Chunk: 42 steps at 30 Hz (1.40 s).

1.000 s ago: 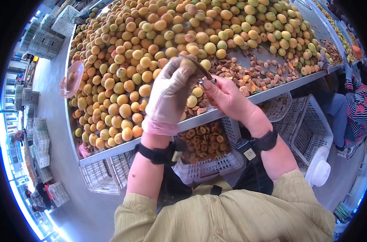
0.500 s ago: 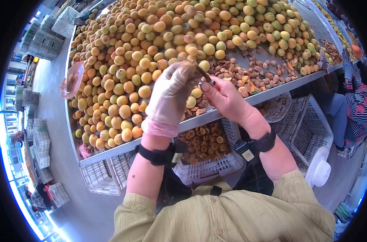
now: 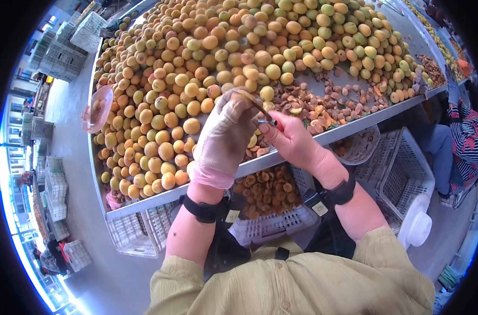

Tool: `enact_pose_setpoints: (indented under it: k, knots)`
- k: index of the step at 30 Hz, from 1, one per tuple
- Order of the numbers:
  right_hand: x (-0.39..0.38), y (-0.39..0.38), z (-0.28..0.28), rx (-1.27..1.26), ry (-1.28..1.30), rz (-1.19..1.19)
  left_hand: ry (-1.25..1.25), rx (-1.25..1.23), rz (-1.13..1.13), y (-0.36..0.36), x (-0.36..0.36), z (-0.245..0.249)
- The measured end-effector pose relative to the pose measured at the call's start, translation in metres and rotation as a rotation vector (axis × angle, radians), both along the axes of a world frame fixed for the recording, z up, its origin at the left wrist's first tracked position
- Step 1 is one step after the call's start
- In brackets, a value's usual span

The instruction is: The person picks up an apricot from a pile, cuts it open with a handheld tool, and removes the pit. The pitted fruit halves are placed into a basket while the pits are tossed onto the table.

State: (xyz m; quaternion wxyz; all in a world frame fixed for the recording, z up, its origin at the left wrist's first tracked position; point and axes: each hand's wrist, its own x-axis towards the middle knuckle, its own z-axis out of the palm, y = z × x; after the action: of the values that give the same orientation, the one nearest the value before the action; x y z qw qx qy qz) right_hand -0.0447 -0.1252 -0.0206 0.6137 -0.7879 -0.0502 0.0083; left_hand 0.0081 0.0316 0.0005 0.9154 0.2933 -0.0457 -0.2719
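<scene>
"So, what do the hands show?"

"Right hand (image 3: pixel 296 140), bare: thumb and fingers pinching a small red-ended tool (image 3: pixel 276 124). Left hand (image 3: pixel 224 134), gloved: fingers curled inward, close to the right. Whether they grip anything, I cannot make out."

"And between them?"

"A thin, curved brown piece (image 3: pixel 256 104), spanning the gap from the gloved fingertips to the right thumb. Identity unclear; possibly part of the tool."

"Change over the last second?"

"Small. Both hands sit slightly lower in view, and the framing has shifted too. The tool's visible end looked dark before; red shows now. Reading: a slight turn of the right-hand grip, with the same handling in progress and nothing let go."

"Location?"

"Tool and piece are above the near rim of the counter (image 3: pixel 144 202), on its fruit side."

"Further out?"

"Whole apricots (image 3: pixel 181 80) heaped beyond and leftward; brown stones and scraps (image 3: pixel 340 110) lying right of the hands. Below the rim, a white crate (image 3: pixel 273 229) containing apricot halves (image 3: pixel 265 191). Far right, another person's patterned sleeve (image 3: pixel 463 136), well apart from these hands."
</scene>
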Motion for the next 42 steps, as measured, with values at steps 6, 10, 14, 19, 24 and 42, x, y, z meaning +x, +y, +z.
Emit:
enact_pose_setpoints:
  k: [6,10,14,19,24,42]
  knots:
    - [0.004,-0.007,0.015,-0.102,0.121,0.066,-0.312,0.639,0.099,0.020,0.017,0.020]
    - [0.003,-0.012,0.018,-0.203,0.133,0.104,-0.446,0.981,0.127,0.024,0.014,0.035]
    - [-0.001,-0.006,0.015,0.114,0.076,0.053,-0.348,0.650,0.101,0.022,0.013,0.030]
    - [0.005,-0.002,0.026,0.450,-0.063,-0.211,-0.192,0.254,0.029,0.007,0.007,0.018]
    - [0.014,-0.001,0.013,0.145,-0.233,-0.198,-0.365,0.482,0.092,-0.014,-0.005,0.008]
    - [0.005,-0.014,0.026,0.332,-0.046,-0.194,-0.564,0.745,0.199,-0.031,-0.010,0.013]
